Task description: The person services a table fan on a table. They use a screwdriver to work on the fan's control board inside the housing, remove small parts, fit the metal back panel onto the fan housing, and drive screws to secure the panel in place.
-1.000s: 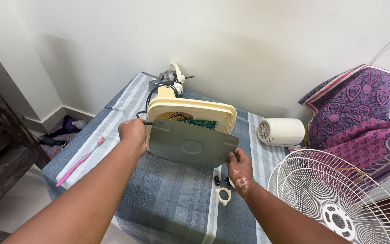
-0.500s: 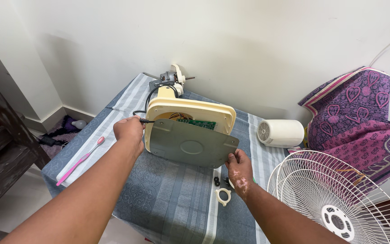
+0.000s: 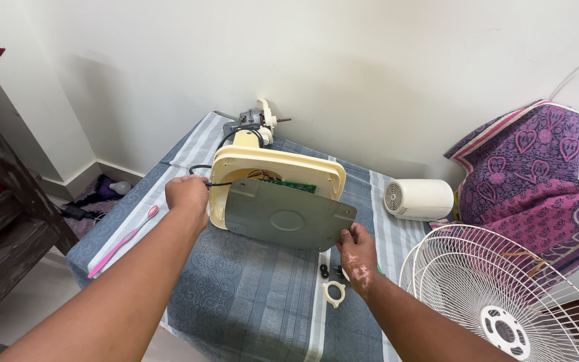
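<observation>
On the blue-grey patterned tablecloth (image 3: 249, 302), the cream plastic fan base (image 3: 272, 171) lay tipped, underside toward the camera; left hand (image 3: 187, 194) gripped its left edge, right hand (image 3: 358, 251) pinched the grey plate (image 3: 289, 216), long axis left-right.

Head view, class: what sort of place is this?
Probably a room at home used for repairs: a cloth-covered table bears an opened fan base, a purple patterned cloth lies nearby, and a fan grille.
</observation>
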Demonstrator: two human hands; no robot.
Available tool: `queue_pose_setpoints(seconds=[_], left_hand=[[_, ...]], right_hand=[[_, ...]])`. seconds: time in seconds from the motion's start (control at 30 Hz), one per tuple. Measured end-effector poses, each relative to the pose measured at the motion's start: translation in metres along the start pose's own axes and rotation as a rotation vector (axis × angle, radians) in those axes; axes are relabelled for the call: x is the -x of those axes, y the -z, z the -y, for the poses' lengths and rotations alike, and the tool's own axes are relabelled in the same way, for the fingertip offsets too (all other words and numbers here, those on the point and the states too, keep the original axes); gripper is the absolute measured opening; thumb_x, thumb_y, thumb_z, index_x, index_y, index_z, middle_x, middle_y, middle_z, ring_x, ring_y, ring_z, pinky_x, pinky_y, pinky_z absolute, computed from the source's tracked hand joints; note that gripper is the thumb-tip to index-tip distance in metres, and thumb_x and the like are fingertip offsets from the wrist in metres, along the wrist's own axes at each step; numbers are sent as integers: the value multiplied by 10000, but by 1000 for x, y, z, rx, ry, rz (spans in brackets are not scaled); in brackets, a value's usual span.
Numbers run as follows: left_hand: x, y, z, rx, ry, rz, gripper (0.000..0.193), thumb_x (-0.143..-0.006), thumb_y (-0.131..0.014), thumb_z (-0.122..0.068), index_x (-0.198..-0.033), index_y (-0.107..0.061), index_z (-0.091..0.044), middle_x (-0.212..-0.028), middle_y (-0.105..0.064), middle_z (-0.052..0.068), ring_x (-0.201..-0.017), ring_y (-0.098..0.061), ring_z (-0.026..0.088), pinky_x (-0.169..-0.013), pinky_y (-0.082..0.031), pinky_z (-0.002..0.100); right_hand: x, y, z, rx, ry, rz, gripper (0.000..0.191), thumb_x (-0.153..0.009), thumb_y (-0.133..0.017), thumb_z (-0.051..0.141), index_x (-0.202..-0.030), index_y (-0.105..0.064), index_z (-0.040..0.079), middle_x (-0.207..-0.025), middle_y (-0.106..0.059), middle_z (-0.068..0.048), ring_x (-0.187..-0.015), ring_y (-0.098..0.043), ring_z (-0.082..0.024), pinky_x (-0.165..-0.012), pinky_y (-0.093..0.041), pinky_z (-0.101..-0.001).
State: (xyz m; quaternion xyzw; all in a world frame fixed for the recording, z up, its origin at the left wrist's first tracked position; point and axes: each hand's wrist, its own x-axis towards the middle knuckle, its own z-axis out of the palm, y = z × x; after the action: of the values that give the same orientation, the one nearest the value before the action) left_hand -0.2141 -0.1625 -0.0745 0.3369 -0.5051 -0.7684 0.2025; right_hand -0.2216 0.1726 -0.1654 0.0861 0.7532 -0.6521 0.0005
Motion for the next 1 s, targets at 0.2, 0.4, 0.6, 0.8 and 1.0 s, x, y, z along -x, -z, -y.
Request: queue_pose_setpoints(seconds=[0.2,0.4,0.6,0.8,1.0], left_hand=[[-3,3,0,107,35,43,52,-997,-508,-48,-989,-518,3,-1007,-688,137,-879,-684,191,-833,-560,314],[-5,3,1,59,51,35,69,-1010,-545,-76,-992,-562,-12,-1002,-717,129,-849,-681,176,-768,-541,273],[-6,5,-1,-43,119,3,91,-998,-604,-152,-1035,-632,-75,-998,-676,59,-801,-650,147,-580,-422,299],[-4,8,-2,-75,101,7,105,-980,-631,-180,-1028,-630,-87,-968,-694,38,-747,-656,111,-580,-440,294],[-4,0,-6,-58,112,-81,216,-984,-669,-162,-1047,-632,41,-834,-687,146,-555,-491,140,-504,-400,318]], right_hand=[[6,0,3,11,-6,5,221,-1055,-472,139,-1165,-619,15,-1089,-685,-81,-992,-658,-140,-999,-535,-286],[6,0,4,5,-3,14,237,-1058,-466,139,-1180,-619,7,-1090,-687,-81,-991,-659,-134,-1026,-533,-287],[4,0,3,-3,-21,1,232,-1059,-469,143,-1190,-617,21,-1080,-680,-81,-966,-647,-136,-1022,-531,-288],[4,-1,4,-6,-19,4,226,-1060,-478,154,-1186,-617,27,-1105,-674,-74,-1000,-647,-132,-1016,-530,-279],[10,-2,9,-1,-25,5,235,-1053,-462,144,-1189,-614,27,-1115,-677,-84,-1028,-666,-140,-1039,-535,-276]])
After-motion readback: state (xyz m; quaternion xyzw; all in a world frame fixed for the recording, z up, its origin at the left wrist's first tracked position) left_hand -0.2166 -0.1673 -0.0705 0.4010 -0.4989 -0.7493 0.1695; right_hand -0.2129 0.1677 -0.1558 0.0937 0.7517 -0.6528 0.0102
